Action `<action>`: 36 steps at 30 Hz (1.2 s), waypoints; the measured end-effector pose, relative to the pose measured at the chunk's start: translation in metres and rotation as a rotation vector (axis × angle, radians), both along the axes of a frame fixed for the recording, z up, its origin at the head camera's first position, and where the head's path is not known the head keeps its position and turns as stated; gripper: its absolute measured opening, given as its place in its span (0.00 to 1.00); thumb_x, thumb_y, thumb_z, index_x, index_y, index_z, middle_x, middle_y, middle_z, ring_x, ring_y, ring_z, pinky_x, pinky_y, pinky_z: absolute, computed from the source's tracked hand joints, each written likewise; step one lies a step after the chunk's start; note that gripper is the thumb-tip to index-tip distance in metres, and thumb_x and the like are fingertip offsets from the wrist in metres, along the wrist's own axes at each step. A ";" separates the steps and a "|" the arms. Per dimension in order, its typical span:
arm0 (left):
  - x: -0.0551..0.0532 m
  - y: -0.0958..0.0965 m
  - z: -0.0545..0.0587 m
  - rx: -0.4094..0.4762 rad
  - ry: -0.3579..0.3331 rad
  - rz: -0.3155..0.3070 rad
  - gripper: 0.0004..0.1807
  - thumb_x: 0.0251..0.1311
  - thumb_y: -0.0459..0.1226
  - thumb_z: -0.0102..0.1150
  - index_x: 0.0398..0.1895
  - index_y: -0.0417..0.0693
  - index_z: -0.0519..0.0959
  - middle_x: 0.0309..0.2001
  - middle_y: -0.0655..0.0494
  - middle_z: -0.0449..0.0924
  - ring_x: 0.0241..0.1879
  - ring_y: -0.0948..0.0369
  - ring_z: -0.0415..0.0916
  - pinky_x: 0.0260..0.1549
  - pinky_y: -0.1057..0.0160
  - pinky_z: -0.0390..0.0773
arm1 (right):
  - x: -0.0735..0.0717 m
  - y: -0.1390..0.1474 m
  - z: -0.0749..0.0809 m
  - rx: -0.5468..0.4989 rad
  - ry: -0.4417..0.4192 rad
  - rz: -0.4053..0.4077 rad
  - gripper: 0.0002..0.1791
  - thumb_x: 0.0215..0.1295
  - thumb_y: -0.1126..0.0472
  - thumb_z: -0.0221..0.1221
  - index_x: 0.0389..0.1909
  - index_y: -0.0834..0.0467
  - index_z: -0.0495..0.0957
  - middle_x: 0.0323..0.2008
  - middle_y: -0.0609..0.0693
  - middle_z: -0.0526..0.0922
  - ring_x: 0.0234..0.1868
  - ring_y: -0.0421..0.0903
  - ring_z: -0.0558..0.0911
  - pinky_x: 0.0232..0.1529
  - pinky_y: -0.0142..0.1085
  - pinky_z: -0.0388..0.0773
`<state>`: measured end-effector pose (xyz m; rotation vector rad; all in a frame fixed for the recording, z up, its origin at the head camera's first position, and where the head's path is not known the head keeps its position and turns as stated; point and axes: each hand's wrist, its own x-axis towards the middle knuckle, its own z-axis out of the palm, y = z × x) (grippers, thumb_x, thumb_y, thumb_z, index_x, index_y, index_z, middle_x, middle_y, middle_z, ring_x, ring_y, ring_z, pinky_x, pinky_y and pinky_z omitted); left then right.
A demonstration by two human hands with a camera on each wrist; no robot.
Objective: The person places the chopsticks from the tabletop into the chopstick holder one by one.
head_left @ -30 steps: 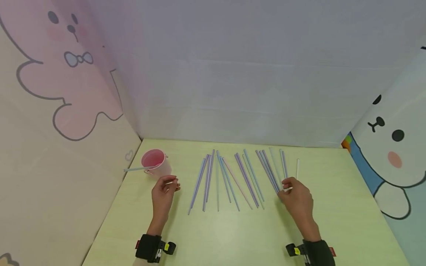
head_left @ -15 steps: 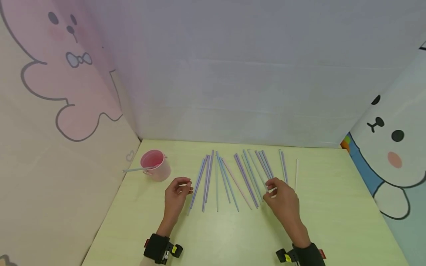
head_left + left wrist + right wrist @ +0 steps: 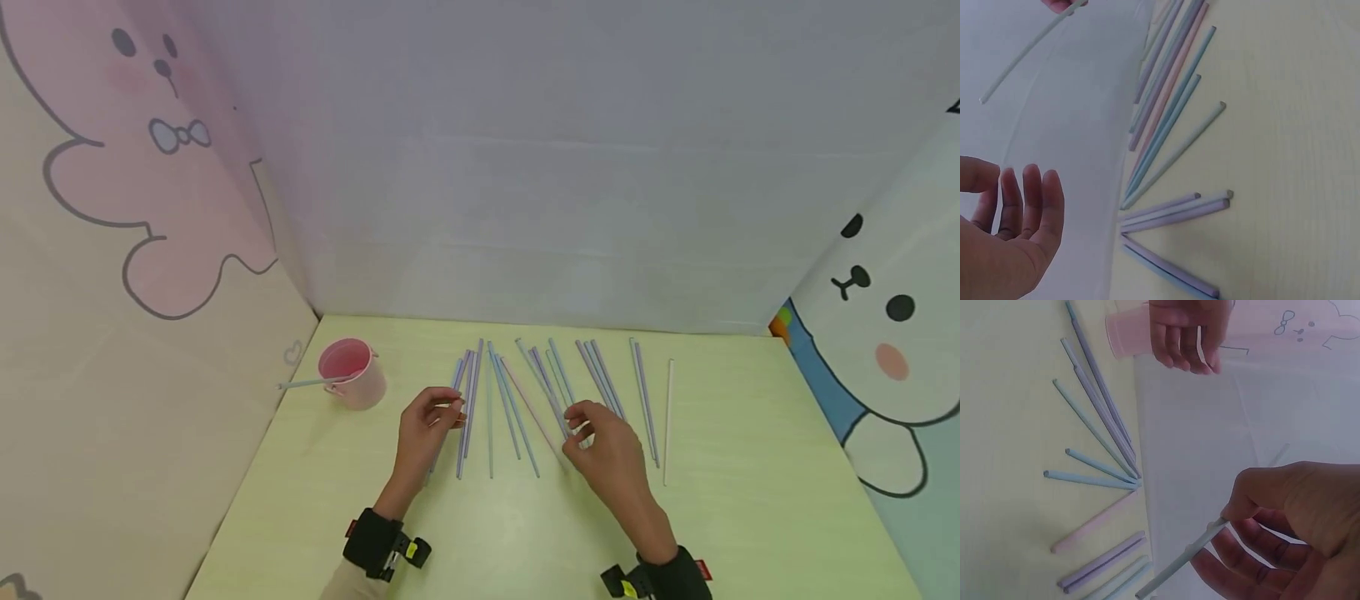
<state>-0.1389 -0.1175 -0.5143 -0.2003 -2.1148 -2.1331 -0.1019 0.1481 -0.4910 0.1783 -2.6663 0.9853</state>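
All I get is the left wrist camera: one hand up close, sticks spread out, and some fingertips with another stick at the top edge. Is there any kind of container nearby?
Observer: Yes, the head view shows a pink bucket standing toward the left of the table.

Visitor: Oh! Anything in it?

Observer: I can't see its whole inside, but a pale stick pokes out past its rim on the left.

Visitor: And those fingertips at my top edge, how do they hold their stick?

Observer: That is the person's right hand; the right wrist view shows its thumb pressing a pale green stick against the fingers.
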 end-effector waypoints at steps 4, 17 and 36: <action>-0.001 0.006 -0.008 0.046 -0.026 -0.040 0.13 0.65 0.30 0.60 0.49 0.30 0.75 0.43 0.30 0.77 0.36 0.39 0.80 0.35 0.61 0.88 | 0.006 -0.012 -0.003 0.016 0.034 0.062 0.15 0.49 0.68 0.63 0.39 0.53 0.81 0.30 0.44 0.82 0.28 0.42 0.82 0.21 0.34 0.79; 0.007 0.016 -0.003 0.092 -0.051 -0.127 0.16 0.63 0.37 0.63 0.50 0.37 0.76 0.43 0.33 0.78 0.38 0.39 0.81 0.38 0.59 0.87 | 0.014 -0.031 -0.010 0.031 0.018 0.141 0.14 0.48 0.67 0.65 0.37 0.51 0.81 0.30 0.41 0.82 0.28 0.38 0.81 0.22 0.30 0.81; 0.006 0.021 0.006 0.336 -0.036 -0.216 0.15 0.64 0.26 0.59 0.48 0.24 0.70 0.38 0.41 0.80 0.37 0.50 0.83 0.42 0.37 0.79 | 0.016 -0.043 -0.013 0.024 0.019 0.202 0.14 0.48 0.67 0.65 0.38 0.51 0.81 0.31 0.40 0.81 0.28 0.35 0.80 0.22 0.27 0.81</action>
